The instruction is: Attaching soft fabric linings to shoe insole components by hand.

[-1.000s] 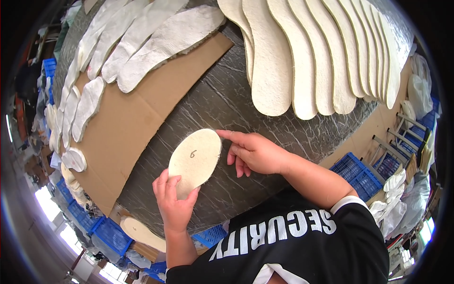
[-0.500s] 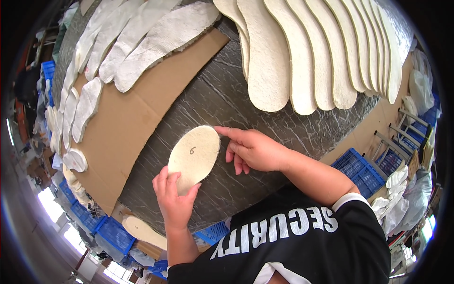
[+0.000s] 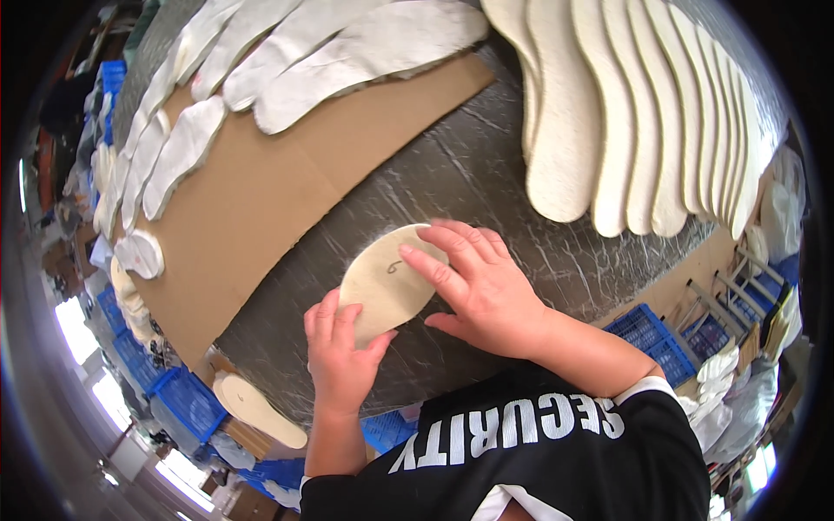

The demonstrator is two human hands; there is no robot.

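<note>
A cream felt insole (image 3: 372, 273) with a handwritten mark is held up in front of me over the dark, veined tabletop (image 3: 434, 178). My left hand (image 3: 339, 360) grips its lower end, thumb on one edge and fingers on the other. Over its upper right part lies my right hand (image 3: 491, 291), fingers stretched out and touching the surface, the thumb apart from them. The end inside my left palm is hidden.
A fanned row of cream insoles (image 3: 565, 130) lies at the far right. White fleecy insole pieces (image 3: 347, 56) rest on and around a brown cardboard sheet (image 3: 261, 187) to the left. Another marked insole (image 3: 252, 406) is at the lower left. Blue crates (image 3: 651, 339) stand beyond the table.
My right hand has gone from one fingertip at the insole's edge to several fingers laid over it. The insole tilts more to the right. The whole view has shifted somewhat.
</note>
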